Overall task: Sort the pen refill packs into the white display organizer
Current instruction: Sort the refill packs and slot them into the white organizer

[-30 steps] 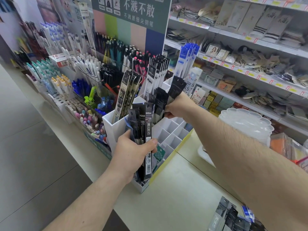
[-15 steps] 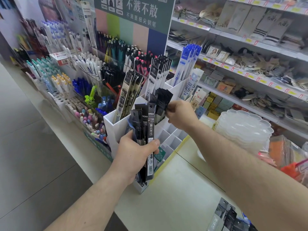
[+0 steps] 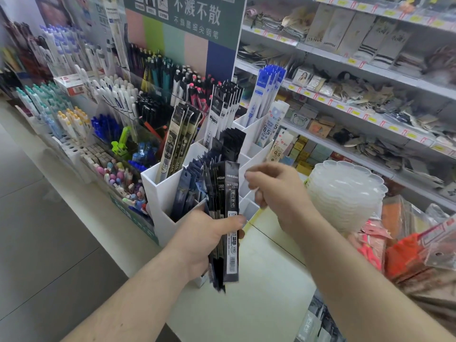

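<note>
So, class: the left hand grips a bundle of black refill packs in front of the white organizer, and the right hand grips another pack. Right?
Not quite. In the head view the right hand holds nothing. The left hand does grip the black refill packs in front of the white organizer.

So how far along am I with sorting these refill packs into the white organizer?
Partway. Several white organizer slots already hold packs, including the black packs at its middle. Your left hand grips a bundle of dark refill packs; your right hand is empty, beside it. More packs lie on the counter, and front slots look empty.
</note>
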Available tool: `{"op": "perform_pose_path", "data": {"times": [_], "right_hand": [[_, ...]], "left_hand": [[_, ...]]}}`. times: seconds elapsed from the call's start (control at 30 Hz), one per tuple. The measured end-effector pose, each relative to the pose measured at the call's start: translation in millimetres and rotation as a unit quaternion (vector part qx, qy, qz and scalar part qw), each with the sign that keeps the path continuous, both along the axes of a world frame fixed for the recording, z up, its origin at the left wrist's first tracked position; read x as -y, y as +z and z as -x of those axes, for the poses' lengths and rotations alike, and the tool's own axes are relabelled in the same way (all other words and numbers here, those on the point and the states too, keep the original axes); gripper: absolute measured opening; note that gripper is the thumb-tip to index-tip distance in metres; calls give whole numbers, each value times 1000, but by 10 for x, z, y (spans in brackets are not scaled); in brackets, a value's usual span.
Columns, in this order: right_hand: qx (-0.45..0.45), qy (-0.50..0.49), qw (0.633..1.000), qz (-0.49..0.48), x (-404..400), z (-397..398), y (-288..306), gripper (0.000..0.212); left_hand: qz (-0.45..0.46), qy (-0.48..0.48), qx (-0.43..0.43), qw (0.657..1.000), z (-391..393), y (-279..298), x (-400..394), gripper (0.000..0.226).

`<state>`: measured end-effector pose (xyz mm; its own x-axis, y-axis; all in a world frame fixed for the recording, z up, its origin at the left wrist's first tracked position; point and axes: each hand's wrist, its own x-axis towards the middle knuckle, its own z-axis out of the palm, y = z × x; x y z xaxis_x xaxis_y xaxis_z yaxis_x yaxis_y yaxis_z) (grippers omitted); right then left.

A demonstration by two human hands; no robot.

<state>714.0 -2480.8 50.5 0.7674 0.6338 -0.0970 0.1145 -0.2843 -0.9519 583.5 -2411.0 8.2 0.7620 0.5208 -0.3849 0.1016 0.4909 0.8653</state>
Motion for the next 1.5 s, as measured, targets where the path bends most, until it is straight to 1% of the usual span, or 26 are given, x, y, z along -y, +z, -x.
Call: {"op": "perform_pose_path", "data": {"times": [0.07,0.13,0.2,0.27,0.37,0.43,0.5,0.57,0.63,0.7,0.8,0.87,0.9,1.0,1.07,1.2,1.27,1.3,1.37,1.4,1.43,1.5], "right_hand": [[-53,38,998,22,208,246,-34,9],[-74,55,995,34,324,379,-116,8],[-74,25,997,20,395,386,-181,12],[-72,-3,997,1,478,363,-214,24],[-77,-48,996,-21,608,364,-249,21],[-128,-91,986,-57,700,344,-272,18],[-181,-139,968,-103,790,304,-276,22],[-155,-162,970,-92,881,269,-293,22],[-115,-148,981,-55,944,288,-317,17],[-86,-122,988,-38,962,328,-313,16],[-74,-96,992,-45,927,368,-285,15],[-35,-89,995,-16,896,366,-326,14],[-19,-85,996,4,881,363,-356,15],[0,-95,994,48,846,353,-438,34],[15,-102,992,68,825,335,-476,34],[29,-108,990,92,836,307,-544,27],[44,-106,988,99,858,297,-566,20],[47,-100,989,97,872,287,-569,14],[16,-89,994,61,911,261,-558,6],[-20,-88,996,28,941,239,-551,10],[-62,-90,994,-8,975,209,-548,15],[-122,-96,986,-57,1040,142,-564,15]], "left_hand": [[6,-31,5,999,-28,-18,35,15],[14,-70,13,997,-59,-56,78,18],[41,-100,18,994,-77,-81,120,22],[73,-128,20,989,-95,-95,151,28],[121,-171,16,978,-129,-100,194,37],[148,-169,10,974,-168,-126,227,37],[156,-158,9,975,-194,-154,258,32],[143,-164,10,976,-208,-176,287,26],[116,-170,1,979,-219,-211,311,23],[74,-179,-14,981,-240,-248,334,26],[8,-214,-24,976,-273,-290,373,35],[-28,-224,-24,974,-287,-290,407,36],[-47,-225,-24,973,-293,-286,425,36],[-94,-222,-28,970,-324,-311,472,32],[-114,-224,-38,967,-335,-339,485,32],[-118,-244,-47,961,-342,-363,502,42],[-110,-257,-54,959,-345,-347,507,47],[-102,-265,-54,957,-346,-343,502,45],[-75,-273,-42,958,-348,-353,472,31],[-50,-270,-32,961,-343,-354,454,23],[-22,-263,-24,964,-337,-357,432,19],[40,-244,-9,969,-316,-358,403,20]]}}
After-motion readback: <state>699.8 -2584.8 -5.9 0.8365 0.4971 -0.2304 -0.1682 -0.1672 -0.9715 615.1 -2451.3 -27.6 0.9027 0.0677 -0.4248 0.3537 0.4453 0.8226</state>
